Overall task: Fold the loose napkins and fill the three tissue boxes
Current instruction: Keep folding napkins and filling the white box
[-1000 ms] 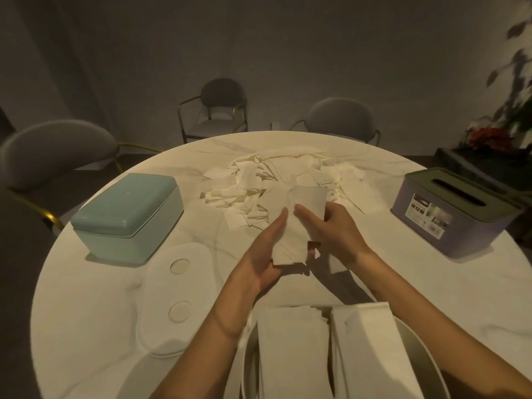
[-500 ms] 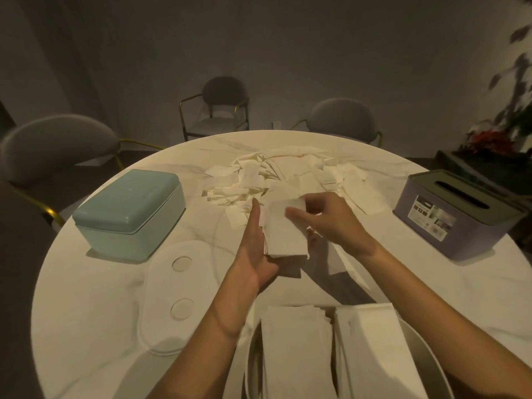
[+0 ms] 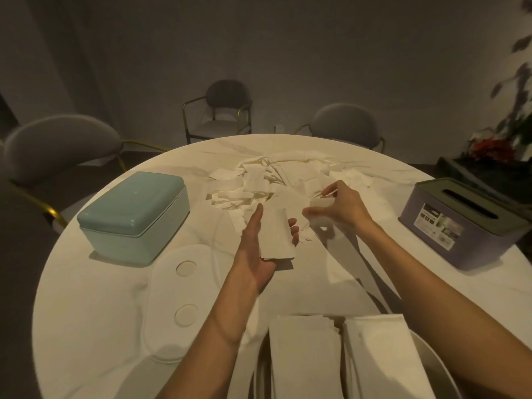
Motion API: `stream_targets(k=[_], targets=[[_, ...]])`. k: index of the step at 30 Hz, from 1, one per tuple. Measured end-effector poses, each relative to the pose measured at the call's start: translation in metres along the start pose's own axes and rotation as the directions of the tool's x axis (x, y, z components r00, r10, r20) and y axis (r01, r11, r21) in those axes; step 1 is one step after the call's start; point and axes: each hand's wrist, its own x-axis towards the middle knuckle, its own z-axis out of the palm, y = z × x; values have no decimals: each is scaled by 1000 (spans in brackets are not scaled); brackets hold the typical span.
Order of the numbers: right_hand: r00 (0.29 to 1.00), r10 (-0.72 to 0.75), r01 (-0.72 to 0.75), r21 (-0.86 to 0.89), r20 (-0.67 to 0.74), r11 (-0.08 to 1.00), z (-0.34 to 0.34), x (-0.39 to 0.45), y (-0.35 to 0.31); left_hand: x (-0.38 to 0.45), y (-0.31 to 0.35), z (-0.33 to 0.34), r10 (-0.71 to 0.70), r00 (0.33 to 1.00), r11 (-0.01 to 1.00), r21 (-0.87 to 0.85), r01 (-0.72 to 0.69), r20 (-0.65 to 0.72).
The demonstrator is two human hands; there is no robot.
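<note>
A folded white napkin (image 3: 277,236) lies in the upturned palm of my left hand (image 3: 260,249), thumb straight along its left edge. My right hand (image 3: 336,205) reaches over the near edge of the loose napkin pile (image 3: 267,182) and pinches another napkin (image 3: 321,202) between thumb and fingers. A teal box (image 3: 134,214) with its lid on sits at the left. A purple box (image 3: 463,223) with a slotted dark lid sits at the right. A white open box (image 3: 426,355) at the near edge holds two stacks of folded napkins (image 3: 305,358).
A white lid (image 3: 184,298) with two round marks lies flat between the teal box and my left arm. The round marble table (image 3: 86,312) is ringed by grey chairs (image 3: 57,145). A plant (image 3: 495,148) stands at the far right.
Both hands held one napkin and folded it. Now it rests in my left palm alone, and my right hand has moved right and forward to pinch a fresh napkin from the pile.
</note>
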Motion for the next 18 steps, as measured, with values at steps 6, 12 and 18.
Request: stream_targets(k=[6, 12, 18], targets=[[980, 46, -4, -210, 196, 978, -17, -8, 10, -1, 3, -1, 27, 1000, 999, -20, -27, -7], [956, -243, 265, -130, 164, 955, -25, -12, -15, -4, 4, -1, 66, 998, 998, 5, -66, -10], [896, -403, 437, -216, 183, 873, 6, 6, -50, -4, 5, 1, 42, 999, 999, 24, -42, -10]])
